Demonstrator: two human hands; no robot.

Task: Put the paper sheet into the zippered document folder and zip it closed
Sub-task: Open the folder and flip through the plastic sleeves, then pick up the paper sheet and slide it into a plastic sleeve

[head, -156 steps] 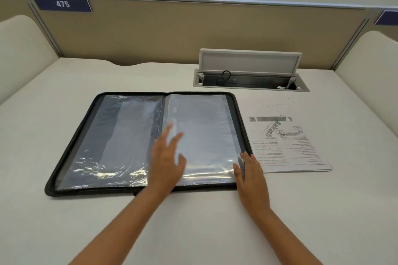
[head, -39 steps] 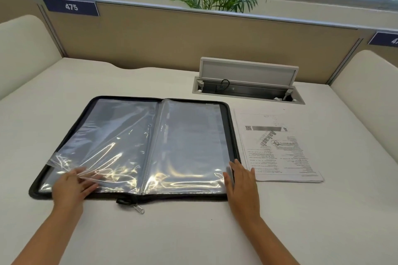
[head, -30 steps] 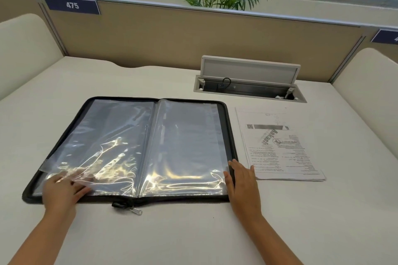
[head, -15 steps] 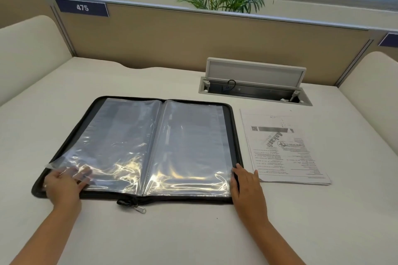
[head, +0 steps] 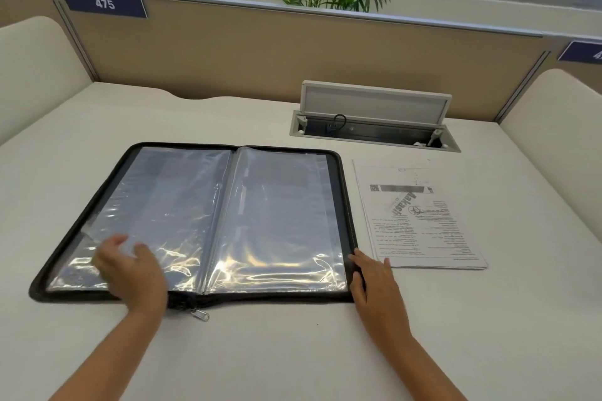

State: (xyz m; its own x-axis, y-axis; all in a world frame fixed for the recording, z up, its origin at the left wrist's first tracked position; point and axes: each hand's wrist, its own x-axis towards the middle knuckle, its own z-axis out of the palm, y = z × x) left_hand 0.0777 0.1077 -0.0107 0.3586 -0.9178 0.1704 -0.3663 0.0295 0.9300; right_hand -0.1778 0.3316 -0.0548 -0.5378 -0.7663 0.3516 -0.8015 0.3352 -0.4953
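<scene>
The document folder (head: 208,218) lies open flat, long axis crosswise; the left hand (head: 130,270) hovers blurred, fingers spread, over its near left sleeve. The right hand (head: 374,280) rests flat on the folder's near right corner, and the paper sheet (head: 417,215) lies just beyond it, its long axis running away from the person, the open cable hatch (head: 374,127) farther off

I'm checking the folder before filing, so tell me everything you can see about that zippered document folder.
The zippered document folder lies flat and fully open on the white desk, a black fabric-looking case with a zipper round its rim and a metal zipper pull at the near spine. Inside are glossy, wrinkled clear plastic sleeves. The left hand rests on the left sleeves; the right hand touches its near right corner.
</scene>
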